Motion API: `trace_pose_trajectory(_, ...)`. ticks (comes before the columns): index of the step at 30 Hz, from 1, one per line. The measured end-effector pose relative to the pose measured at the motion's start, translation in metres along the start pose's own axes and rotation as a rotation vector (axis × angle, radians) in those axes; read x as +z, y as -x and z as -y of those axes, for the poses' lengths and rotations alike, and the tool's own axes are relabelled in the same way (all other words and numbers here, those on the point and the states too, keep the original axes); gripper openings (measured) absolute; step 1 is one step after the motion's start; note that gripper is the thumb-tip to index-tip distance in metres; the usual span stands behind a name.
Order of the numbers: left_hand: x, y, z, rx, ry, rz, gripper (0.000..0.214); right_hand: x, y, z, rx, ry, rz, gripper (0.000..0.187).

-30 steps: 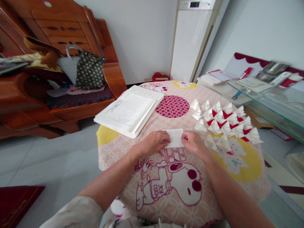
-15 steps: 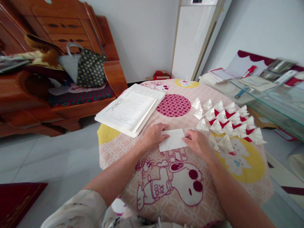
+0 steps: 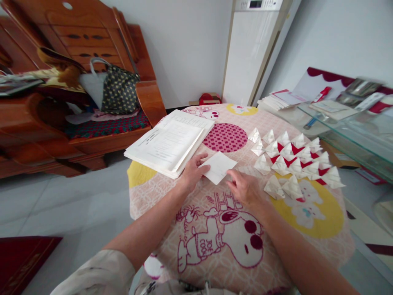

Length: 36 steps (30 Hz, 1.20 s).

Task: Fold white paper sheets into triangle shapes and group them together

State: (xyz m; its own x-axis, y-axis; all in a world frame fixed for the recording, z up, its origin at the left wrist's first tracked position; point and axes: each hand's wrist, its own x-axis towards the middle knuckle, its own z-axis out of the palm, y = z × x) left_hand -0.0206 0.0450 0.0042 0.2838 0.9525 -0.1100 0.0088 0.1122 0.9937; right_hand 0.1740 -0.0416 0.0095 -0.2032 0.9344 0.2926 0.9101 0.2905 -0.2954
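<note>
A small white sheet of paper (image 3: pixel 219 167) is turned cornerwise above the tablecloth, faint print showing on it. My left hand (image 3: pixel 194 171) pinches its left corner, thumb on top and the other fingers behind. Close to the paper's lower right edge is my right hand (image 3: pixel 245 187), its fingers bent, index finger and thumb slightly apart; the fingertip is near or touching the edge. Several folded white paper triangles (image 3: pixel 274 187) stand in rows to the right, some with red between them. Left of my hands lies a stack of printed sheets (image 3: pixel 167 141).
The round table wears a pink patterned tablecloth (image 3: pixel 196 213). A glass shelf (image 3: pixel 346 119) with papers and a metal container (image 3: pixel 365 86) borders it on the right. A wooden bench (image 3: pixel 147 98) holding bags stands at the left, and a tall white appliance (image 3: pixel 245 53) behind.
The sheet has turned from lying roughly square to cornerwise. My left hand has moved slightly left with its corner, and my right hand has loosened from the right edge and shifted left.
</note>
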Motion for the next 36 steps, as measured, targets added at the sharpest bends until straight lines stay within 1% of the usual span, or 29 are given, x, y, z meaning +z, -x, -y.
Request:
trace_pose_trajectory(2, 0.002, 0.004, -0.001, -0.005, -0.001, 0.018, 0.064, 0.003, -0.002, 0.003, -0.076, 0.089, -0.019, 0.019)
trace_pose_trajectory(3, 0.002, 0.005, -0.001, 0.0, -0.012, 0.033, 0.063, 0.004, -0.003, 0.005, -0.107, 0.13, -0.035, 0.019)
trace_pose_trajectory(5, 0.0, 0.009, -0.001, 0.027, -0.081, 0.061, 0.06, 0.004, -0.004, 0.006, -0.16, 0.185, -0.069, 0.027)
trace_pose_trajectory(6, -0.002, 0.01, -0.002, 0.055, -0.151, 0.061, 0.057, 0.003, -0.004, 0.006, -0.186, 0.192, -0.081, 0.031)
trace_pose_trajectory(8, -0.007, 0.012, -0.004, 0.16, -0.325, 0.009, 0.047, 0.001, -0.002, 0.005, -0.23, 0.164, -0.081, 0.034)
trace_pose_trajectory(10, -0.013, 0.013, -0.009, 0.322, -0.472, -0.064, 0.034, -0.001, 0.001, 0.002, -0.251, 0.106, -0.034, 0.033)
trace_pose_trajectory(11, -0.016, 0.013, -0.013, 0.405, -0.513, -0.059, 0.029, -0.002, 0.004, -0.001, -0.248, 0.07, 0.001, 0.032)
trace_pose_trajectory(12, -0.018, 0.014, -0.016, 0.468, -0.533, -0.004, 0.026, -0.003, 0.006, -0.003, -0.238, 0.03, 0.039, 0.031)
trace_pose_trajectory(13, -0.019, 0.015, -0.018, 0.51, -0.542, 0.094, 0.027, -0.004, 0.008, -0.006, -0.219, -0.016, 0.076, 0.03)
trace_pose_trajectory(16, -0.017, 0.02, -0.022, 0.524, -0.553, 0.493, 0.034, -0.007, 0.011, -0.014, -0.144, -0.185, 0.185, 0.025)
trace_pose_trajectory(17, -0.015, 0.022, -0.021, 0.523, -0.574, 0.591, 0.037, -0.007, 0.011, -0.016, -0.112, -0.238, 0.213, 0.024)
trace_pose_trajectory(18, -0.013, 0.023, -0.02, 0.53, -0.608, 0.653, 0.042, -0.007, 0.01, -0.018, -0.078, -0.281, 0.233, 0.023)
trace_pose_trajectory(19, -0.011, 0.025, -0.018, 0.545, -0.65, 0.686, 0.049, -0.007, 0.01, -0.019, -0.045, -0.312, 0.245, 0.023)
trace_pose_trajectory(20, -0.01, 0.026, -0.017, 0.562, -0.695, 0.695, 0.055, -0.007, 0.01, -0.02, -0.012, -0.333, 0.25, 0.023)
trace_pose_trajectory(21, -0.009, 0.028, -0.015, 0.578, -0.736, 0.692, 0.055, -0.006, 0.009, -0.02, 0.021, -0.346, 0.25, 0.023)
trace_pose_trajectory(22, -0.008, 0.028, -0.014, 0.59, -0.767, 0.683, 0.051, -0.006, 0.009, -0.02, 0.06, -0.357, 0.245, 0.024)
trace_pose_trajectory(25, -0.009, 0.026, -0.014, 0.579, -0.781, 0.64, 0.024, -0.004, 0.009, -0.019, 0.203, -0.412, 0.238, 0.026)
trace_pose_trajectory(27, -0.01, 0.023, -0.014, 0.503, -0.757, 0.552, 0.016, -0.003, 0.008, -0.018, 0.275, -0.459, 0.247, 0.028)
trace_pose_trajectory(30, -0.012, 0.015, -0.013, 0.31, -0.724, 0.358, 0.019, -0.004, 0.004, -0.014, 0.339, -0.492, 0.255, 0.027)
trace_pose_trajectory(31, -0.012, 0.013, -0.012, 0.259, -0.699, 0.314, 0.019, -0.004, 0.003, -0.013, 0.367, -0.493, 0.254, 0.027)
trace_pose_trajectory(33, -0.013, 0.01, -0.009, 0.206, -0.589, 0.296, 0.017, -0.006, 0.0, -0.009, 0.426, -0.489, 0.252, 0.027)
trace_pose_trajectory(34, -0.013, 0.009, -0.008, 0.198, -0.515, 0.314, 0.02, -0.006, -0.002, -0.007, 0.453, -0.487, 0.253, 0.028)
trace_pose_trajectory(36, -0.013, 0.007, -0.006, 0.2, -0.406, 0.347, 0.033, -0.008, -0.004, -0.004, 0.492, -0.481, 0.254, 0.03)
